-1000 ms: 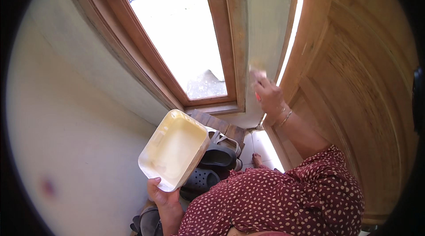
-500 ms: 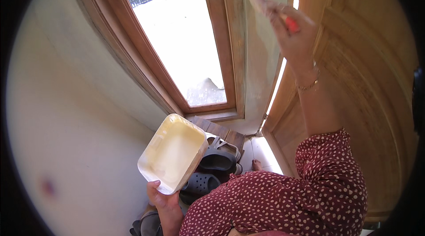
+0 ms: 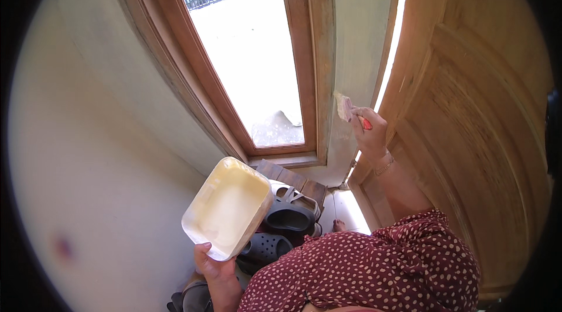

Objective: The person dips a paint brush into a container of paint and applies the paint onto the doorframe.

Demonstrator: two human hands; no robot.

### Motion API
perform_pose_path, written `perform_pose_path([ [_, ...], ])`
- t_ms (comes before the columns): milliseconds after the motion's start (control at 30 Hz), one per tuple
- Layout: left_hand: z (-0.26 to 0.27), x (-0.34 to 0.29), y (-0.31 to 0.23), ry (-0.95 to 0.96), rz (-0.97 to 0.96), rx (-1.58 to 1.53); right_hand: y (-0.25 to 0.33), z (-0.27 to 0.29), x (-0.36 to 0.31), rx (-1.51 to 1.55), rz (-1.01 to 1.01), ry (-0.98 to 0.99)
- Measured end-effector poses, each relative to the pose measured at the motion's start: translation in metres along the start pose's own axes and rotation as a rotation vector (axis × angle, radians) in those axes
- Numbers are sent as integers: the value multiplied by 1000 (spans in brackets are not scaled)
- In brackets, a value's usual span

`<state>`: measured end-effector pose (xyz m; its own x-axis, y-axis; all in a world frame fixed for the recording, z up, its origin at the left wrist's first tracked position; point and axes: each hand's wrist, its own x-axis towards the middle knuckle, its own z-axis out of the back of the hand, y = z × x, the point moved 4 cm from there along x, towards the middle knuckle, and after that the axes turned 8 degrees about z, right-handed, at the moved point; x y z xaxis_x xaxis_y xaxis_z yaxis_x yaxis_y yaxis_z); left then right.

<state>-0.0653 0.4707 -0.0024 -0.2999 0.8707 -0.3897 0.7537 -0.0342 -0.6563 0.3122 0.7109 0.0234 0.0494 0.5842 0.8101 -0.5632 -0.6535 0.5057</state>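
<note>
Now: painting wall strip beside door
Right hand: clamped on paintbrush
Left hand: gripping paint tray
Next: steady strokes, likely reloading.

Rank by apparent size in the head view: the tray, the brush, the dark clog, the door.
1. Door, by far.
2. Tray, though it is held closer to the camera.
3. Dark clog.
4. Brush, partly hidden in the right hand.

left hand low, near the body, fingers curled in a grip, thumb on top, forearm coming up from the bottom edge. right hand raised ahead, arm extended, wrist bent, fingers closed in what looks like a pinch grip; bracelet on wrist.
</note>
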Motion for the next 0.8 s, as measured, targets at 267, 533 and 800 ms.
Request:
perform_pose_path([
  [267, -1, -5, -3, 71, -12, -20, 97, 30, 148, 200, 403, -329],
  [533, -7, -19, 2, 78, 10, -11, 57, 15, 88, -22, 267, -274],
  [800, -9, -10, 2, 94, -12, -7, 59, 56, 42, 52, 204, -263],
])
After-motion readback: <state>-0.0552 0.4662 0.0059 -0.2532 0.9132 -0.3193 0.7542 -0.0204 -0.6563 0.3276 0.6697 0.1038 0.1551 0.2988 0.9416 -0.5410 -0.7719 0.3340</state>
